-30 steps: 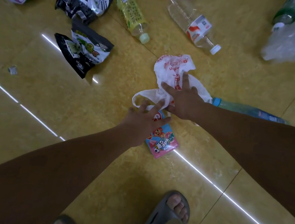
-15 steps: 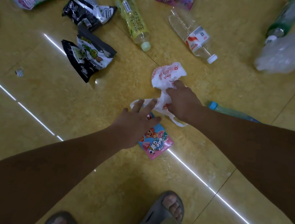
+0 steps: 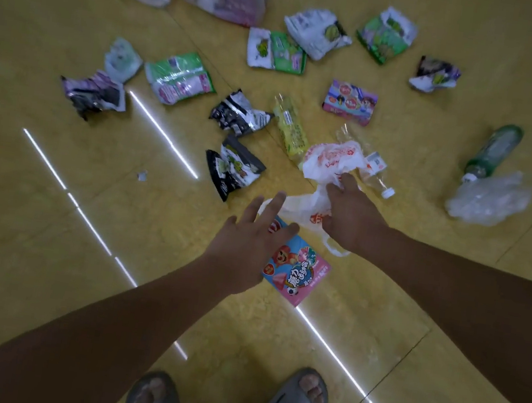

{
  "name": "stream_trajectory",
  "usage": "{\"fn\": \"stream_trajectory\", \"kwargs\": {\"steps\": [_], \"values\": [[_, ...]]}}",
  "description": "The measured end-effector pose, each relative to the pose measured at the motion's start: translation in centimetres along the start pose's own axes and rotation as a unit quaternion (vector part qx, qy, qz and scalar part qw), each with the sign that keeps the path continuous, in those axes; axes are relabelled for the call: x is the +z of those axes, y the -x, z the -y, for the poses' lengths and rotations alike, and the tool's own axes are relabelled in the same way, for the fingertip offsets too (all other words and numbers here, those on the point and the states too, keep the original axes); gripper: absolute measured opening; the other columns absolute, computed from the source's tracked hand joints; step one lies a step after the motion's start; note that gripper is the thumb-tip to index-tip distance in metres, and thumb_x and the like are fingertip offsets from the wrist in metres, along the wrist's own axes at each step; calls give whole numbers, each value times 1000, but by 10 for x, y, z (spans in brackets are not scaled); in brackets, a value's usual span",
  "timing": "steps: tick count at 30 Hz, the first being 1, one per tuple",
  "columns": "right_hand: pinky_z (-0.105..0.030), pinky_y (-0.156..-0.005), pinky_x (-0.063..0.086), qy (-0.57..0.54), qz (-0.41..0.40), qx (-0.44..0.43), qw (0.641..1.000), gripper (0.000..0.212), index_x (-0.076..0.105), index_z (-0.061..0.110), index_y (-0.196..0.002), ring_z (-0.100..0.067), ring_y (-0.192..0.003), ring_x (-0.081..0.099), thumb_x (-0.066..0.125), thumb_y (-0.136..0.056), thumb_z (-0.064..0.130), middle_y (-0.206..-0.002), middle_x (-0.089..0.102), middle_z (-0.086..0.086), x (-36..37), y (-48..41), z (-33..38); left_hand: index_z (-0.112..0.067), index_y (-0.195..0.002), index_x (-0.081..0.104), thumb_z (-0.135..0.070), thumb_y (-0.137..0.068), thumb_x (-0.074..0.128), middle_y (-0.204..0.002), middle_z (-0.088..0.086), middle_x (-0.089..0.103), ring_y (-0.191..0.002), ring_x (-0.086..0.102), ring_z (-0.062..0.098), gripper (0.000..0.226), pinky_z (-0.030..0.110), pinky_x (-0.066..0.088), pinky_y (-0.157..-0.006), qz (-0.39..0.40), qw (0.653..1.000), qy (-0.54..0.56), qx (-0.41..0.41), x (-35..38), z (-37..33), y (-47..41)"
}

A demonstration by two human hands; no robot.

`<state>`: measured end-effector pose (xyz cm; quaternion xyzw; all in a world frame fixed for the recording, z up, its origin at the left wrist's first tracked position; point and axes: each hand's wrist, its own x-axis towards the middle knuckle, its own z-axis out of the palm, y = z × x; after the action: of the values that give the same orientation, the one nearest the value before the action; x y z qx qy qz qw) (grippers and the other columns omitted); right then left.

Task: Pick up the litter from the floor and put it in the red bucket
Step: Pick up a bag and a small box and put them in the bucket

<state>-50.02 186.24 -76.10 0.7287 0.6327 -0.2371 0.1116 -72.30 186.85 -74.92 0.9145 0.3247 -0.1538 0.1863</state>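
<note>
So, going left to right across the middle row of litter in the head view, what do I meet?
Purple crumpled wrapper, green and white packet, black and white wrapper, yellow bottle, pink box, green bottle.

Glossy floor tiles (image 3: 47, 239), thin crinkly plastic bag (image 3: 332, 159)

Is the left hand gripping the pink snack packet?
No, the left hand is spread open over the pink snack packet, while the right hand grips the white plastic bag.

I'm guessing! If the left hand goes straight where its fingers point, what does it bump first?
Probably the white plastic bag the right hand grips, just beyond the left hand; depth is unclear.
</note>
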Motion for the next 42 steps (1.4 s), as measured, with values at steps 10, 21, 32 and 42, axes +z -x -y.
{"fn": "stream_trajectory", "kwargs": {"steps": [10, 21, 32, 42], "values": [[-35, -94, 45, 12, -13, -68, 998, 71, 33, 3, -145, -42, -119, 52, 65, -83, 19, -155, 10, -23, -101, 12, 109, -36, -145, 11, -42, -73, 75, -159, 4, -10, -144, 13, 32, 96, 47, 52, -91, -72, 989, 76, -103, -86, 47, 108], [-31, -103, 37, 41, -10, -151, 988, 73, 25, 7, -149, -34, -143, 26, 62, -88, 18, -156, 8, -21, -182, 58, 285, -27, -148, 13, -35, -75, 74, -158, 10, 3, -137, 24, 31, 95, 46, 51, -90, -89, 959, 172, -207, -154, 118, 276], [-29, -96, 41, 83, 26, -269, 959, 72, 19, 16, -153, -28, -139, 37, 57, -93, 27, -160, 0, -12, -192, 94, 458, -31, -149, 10, -46, -76, 72, -158, 4, 5, -139, 21, 24, 97, 40, 46, -99, -152, 881, 281, -349, -145, 143, 407], [-36, -94, 46, 100, 70, -403, 907, 75, 25, 12, -151, -38, -131, 43, 63, -87, 19, -157, 8, -17, -151, 82, 564, -28, -150, 11, -44, -76, 74, -158, 5, 7, -138, 22, 26, 99, 43, 46, -98, -159, 823, 300, -456, -112, 156, 478]]}}
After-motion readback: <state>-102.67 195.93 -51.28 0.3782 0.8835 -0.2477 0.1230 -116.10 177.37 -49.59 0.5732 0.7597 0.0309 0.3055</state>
